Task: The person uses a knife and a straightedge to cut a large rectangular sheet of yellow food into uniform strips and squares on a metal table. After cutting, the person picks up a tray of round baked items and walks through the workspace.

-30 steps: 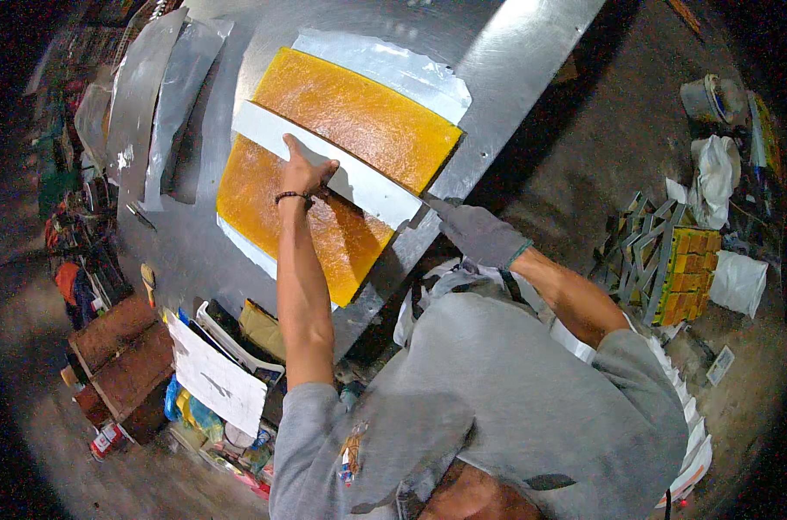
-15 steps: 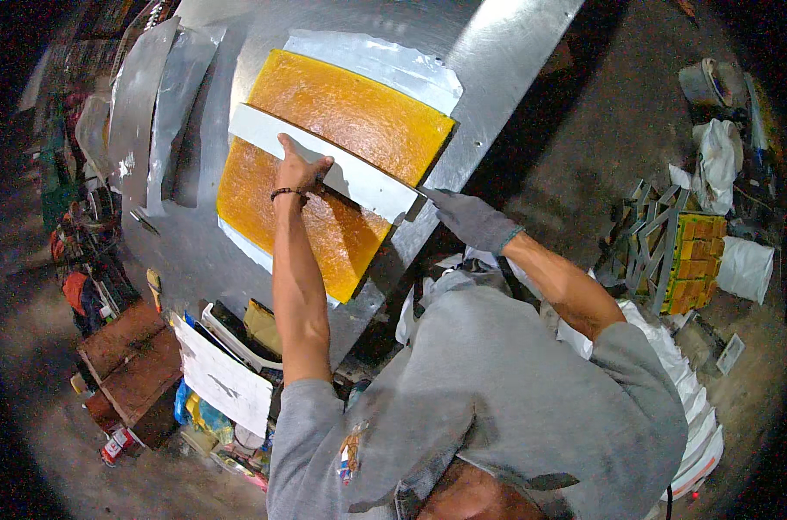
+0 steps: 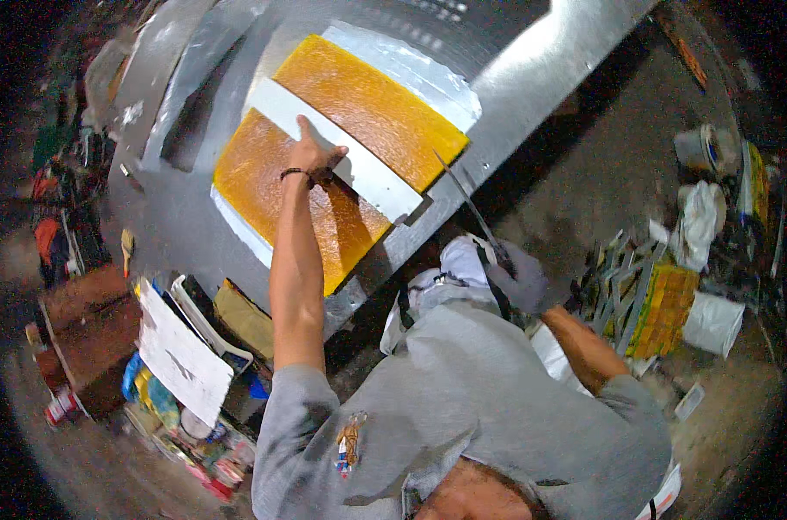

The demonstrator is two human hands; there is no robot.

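An orange-yellow, glossy slab lies on a metal table, with a white straight strip laid across its middle. My bare left hand, a dark bracelet at its wrist, presses down on the strip with index finger and thumb spread apart. In my gloved right hand is a knife with a long thin blade, off the slab's near right edge. The blade points up toward the slab's right corner, apart from the strip's end. The grey glove's fingers are partly blurred around the handle.
Pale sheeting shows from under the slab. Bent metal sheets lie at the table's left, near a brush. A brown box and a white panel stand lower left. Metal frames and a bucket are at right.
My right hand has drawn back toward my body and to the right, taking the knife away from the strip's end. My left hand stays on the strip. The whole view has shifted slightly.
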